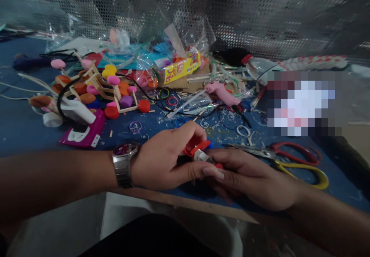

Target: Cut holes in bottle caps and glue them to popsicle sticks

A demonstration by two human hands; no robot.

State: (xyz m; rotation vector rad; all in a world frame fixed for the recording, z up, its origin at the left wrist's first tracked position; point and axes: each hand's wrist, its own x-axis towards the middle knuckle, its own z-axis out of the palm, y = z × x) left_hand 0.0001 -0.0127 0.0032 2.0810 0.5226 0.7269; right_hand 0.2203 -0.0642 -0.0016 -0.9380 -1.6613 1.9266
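Note:
My left hand (162,158), with a metal watch on its wrist, is closed around a red plastic piece (200,148) that looks like a bottle cap. From the right, my right hand (257,180) grips a small tool with a silver metal head (202,156) and a red handle, mostly hidden by the fingers. The tool's head meets the red piece, and both thumbs press together over it. A bit of blue shows behind them. Scissors (271,151) with one red and one yellow handle lie just beyond my right hand.
Stick-and-cap models (108,89) stand at the left behind a purple power socket (86,133) with a white plug. A pink glue gun (222,93) lies mid-table with its cord. Beyond are a yellow packet (182,70), plastic wrap and a bottle (261,68). Rubber bands and scraps are scattered about.

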